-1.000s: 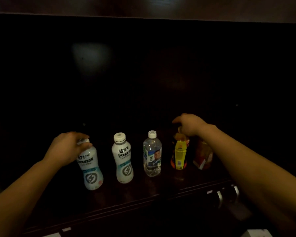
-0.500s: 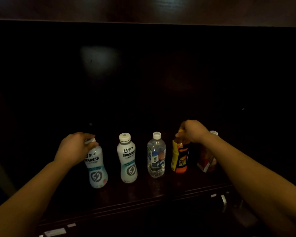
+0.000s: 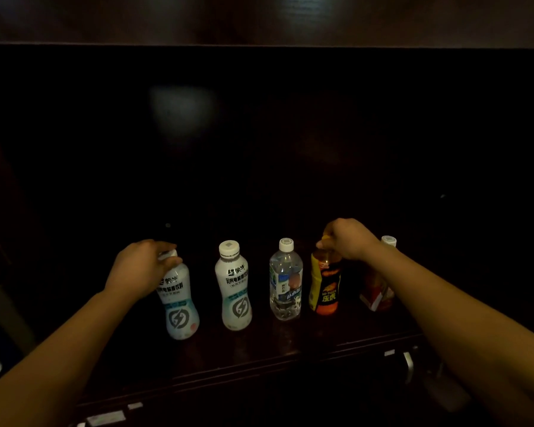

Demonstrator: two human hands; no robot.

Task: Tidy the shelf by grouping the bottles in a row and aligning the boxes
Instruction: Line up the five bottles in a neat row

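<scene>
Several bottles stand in a row on a dark wooden shelf (image 3: 259, 349). My left hand (image 3: 142, 266) grips the cap and neck of the leftmost white bottle (image 3: 179, 306), which leans slightly. A second white bottle (image 3: 233, 288) and a clear water bottle (image 3: 285, 282) stand upright beside it, untouched. My right hand (image 3: 349, 238) grips the top of the orange and yellow bottle (image 3: 324, 285). Behind my right forearm stands a red bottle (image 3: 376, 288) with a white cap, partly hidden. No boxes show in the dark.
The back of the shelf is black and unreadable. The shelf's front edge (image 3: 290, 362) runs below the bottles, with a metal handle (image 3: 409, 365) lower right and pale labels (image 3: 105, 417) at the bottom left.
The orange and yellow bottle has been turned under my right hand, showing a different side of its label. My left hand has stayed on the leftmost white bottle.
</scene>
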